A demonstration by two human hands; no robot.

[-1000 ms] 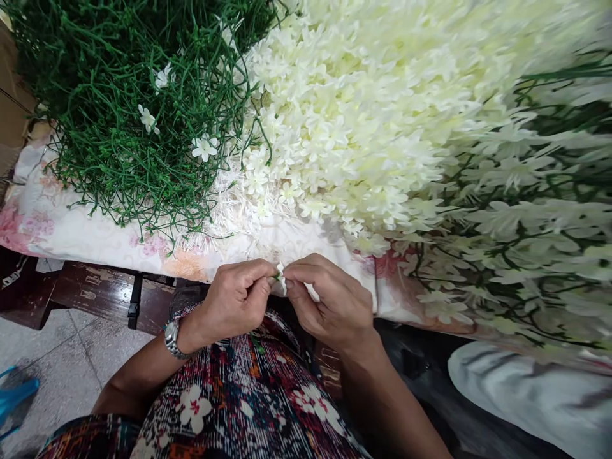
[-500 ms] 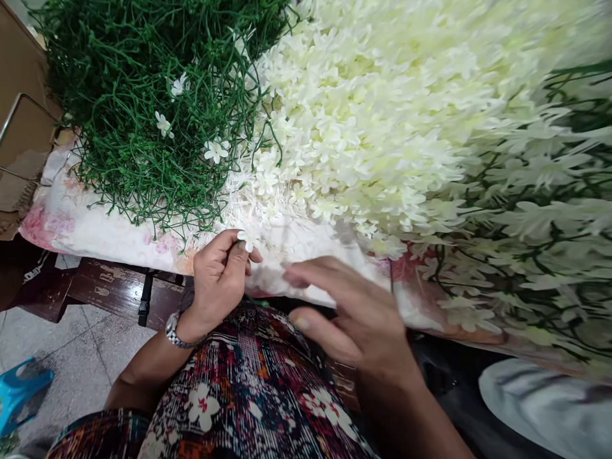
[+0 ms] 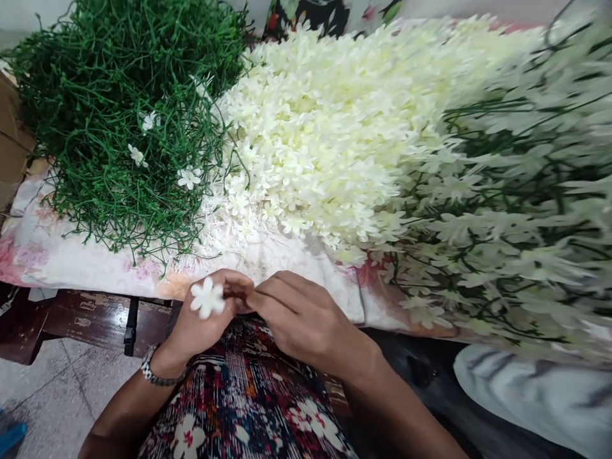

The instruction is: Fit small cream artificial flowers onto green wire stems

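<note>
Low in front of my body, my left hand [image 3: 191, 335] is closed, with a white artificial flower [image 3: 207, 298] showing face-on above its thumb side. My right hand [image 3: 308, 322] is pinched, its fingertips meeting those of the left; whatever lies between them is hidden. Just beyond the hands spreads a big heap of cream-white artificial blossoms [image 3: 325, 146]. Left of it sits a tangled mound of green plastic stems [image 3: 129, 95], where a few loose white flowers [image 3: 189, 178] rest on top.
A floral cloth [image 3: 95, 264] covers the work surface. On the right lie green stems bearing white flowers [image 3: 478, 236]. A cardboard box [image 3: 12, 140] stands at the far left. A black strap with a buckle [image 3: 130, 328] hangs below the edge. Pale fabric [image 3: 516, 395] shows at lower right.
My right hand has come in to meet my left, its spread fingers now pinched. The white flower has shifted from the left fingertips to above the thumb side. The camera view has moved.
</note>
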